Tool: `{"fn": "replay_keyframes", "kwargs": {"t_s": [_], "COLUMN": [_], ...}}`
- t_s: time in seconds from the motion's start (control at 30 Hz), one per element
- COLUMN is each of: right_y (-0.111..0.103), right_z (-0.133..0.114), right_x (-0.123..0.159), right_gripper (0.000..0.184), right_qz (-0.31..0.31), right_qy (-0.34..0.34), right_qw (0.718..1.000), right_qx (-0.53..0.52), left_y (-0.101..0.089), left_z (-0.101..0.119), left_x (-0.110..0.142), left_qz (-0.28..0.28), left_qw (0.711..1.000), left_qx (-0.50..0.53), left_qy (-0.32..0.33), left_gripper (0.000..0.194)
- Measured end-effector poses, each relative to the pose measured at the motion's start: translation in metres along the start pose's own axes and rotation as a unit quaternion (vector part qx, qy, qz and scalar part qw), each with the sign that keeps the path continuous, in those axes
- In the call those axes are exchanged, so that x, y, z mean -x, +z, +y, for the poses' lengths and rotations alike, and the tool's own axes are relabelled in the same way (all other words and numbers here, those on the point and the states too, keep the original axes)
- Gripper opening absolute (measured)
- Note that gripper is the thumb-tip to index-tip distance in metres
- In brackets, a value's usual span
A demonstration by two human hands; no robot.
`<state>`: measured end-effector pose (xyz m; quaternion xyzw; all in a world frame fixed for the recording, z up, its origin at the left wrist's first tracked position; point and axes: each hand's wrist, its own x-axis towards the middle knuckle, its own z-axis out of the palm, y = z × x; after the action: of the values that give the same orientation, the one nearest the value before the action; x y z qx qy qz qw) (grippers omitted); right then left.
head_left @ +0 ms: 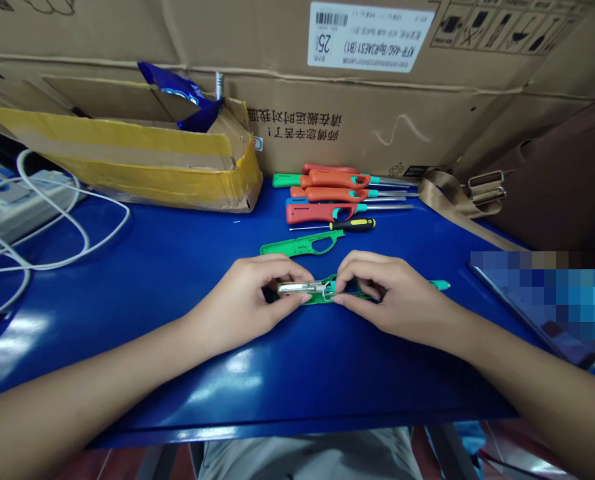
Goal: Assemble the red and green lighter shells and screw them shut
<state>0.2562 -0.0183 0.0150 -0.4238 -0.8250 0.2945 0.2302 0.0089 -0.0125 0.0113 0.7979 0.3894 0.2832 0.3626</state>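
Note:
An opened green lighter [321, 298] lies low over the blue table, its inner parts exposed between my hands. My left hand [257, 290] pinches its left end, around a clear fuel tank [297, 288] seated in the green half-shell. Thumb and fingers of my right hand [392, 287] close on the lighter's middle, by the teal trigger part. Past my right hand the teal tip [440, 285] sticks out. Just beyond lies the loose green shell half [302, 245], with its trigger loop to the right. My fingers hide part of the lighter.
Several long-nosed lighters [322, 213] are piled at the back, with a black and yellow screwdriver [352, 225] before them. A taped carton [177, 170] and white cables [84, 233] are on the left. A phone [532, 310] lies right, a tan strap [452, 200] behind it.

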Motion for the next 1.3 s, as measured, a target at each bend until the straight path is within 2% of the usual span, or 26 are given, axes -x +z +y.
{"fn": "replay_keyframes", "kwargs": {"t_s": [0.2, 0.33, 1.07, 1.3], "right_y": [0.0013, 0.0026, 0.0026, 0.0017], "right_z": [-0.0026, -0.0034, 0.0002, -0.0015], "right_x": [-0.0030, -0.0040, -0.0034, -0.0050], "right_gripper": [0.007, 0.014, 0.008, 0.010], "right_qz": [-0.012, -0.025, -0.011, -0.020], "right_qy": [0.122, 0.158, 0.072, 0.076], "right_qw": [0.985, 0.972, 0.990, 0.990], "right_qx": [-0.118, -0.174, -0.118, -0.120], "left_y": [0.0011, 0.0016, 0.0029, 0.0032], "left_z": [-0.0021, -0.0023, -0.0046, -0.0036], "left_x": [0.0001, 0.0003, 0.0001, 0.0011], "left_qz": [0.003, 0.005, 0.008, 0.006], "left_qw": [1.000, 1.000, 1.000, 1.000], "left_qx": [-0.006, 0.008, 0.023, 0.018], "left_qy": [0.006, -0.007, -0.008, -0.002], "left_gripper": [0.013, 0.012, 0.014, 0.013]}}
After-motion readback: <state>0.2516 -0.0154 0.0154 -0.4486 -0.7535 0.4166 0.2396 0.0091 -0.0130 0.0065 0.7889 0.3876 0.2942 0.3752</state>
